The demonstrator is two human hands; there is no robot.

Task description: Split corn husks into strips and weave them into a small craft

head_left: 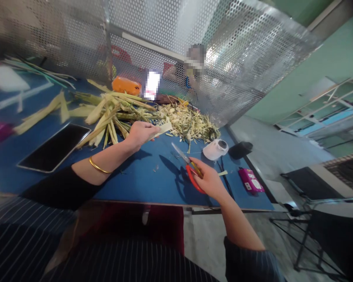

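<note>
My left hand (141, 134) is closed on a pale strip of dried husk (165, 127), whose end points right. In my right hand (207, 178) is a pair of scissors (193, 176) with red handles, blades pointing up and left, a short gap from the strip. Something yellowish lies along the scissors under my fingers; what it is I cannot make out. Behind my left hand lies a bundle of long husk strips (106, 115). A heap of small husk scraps (185, 119) is spread beyond both hands. A white spool of thread (215, 149) stands just past the scissors.
On the blue table (141, 178) are a dark tablet (54, 148), an orange case (126, 85), a lit phone screen (152, 85), a black spool (240, 149) and a purple packet (251, 181). A perforated metal screen (153, 29) borders the back. A black chair (335, 235) stands right.
</note>
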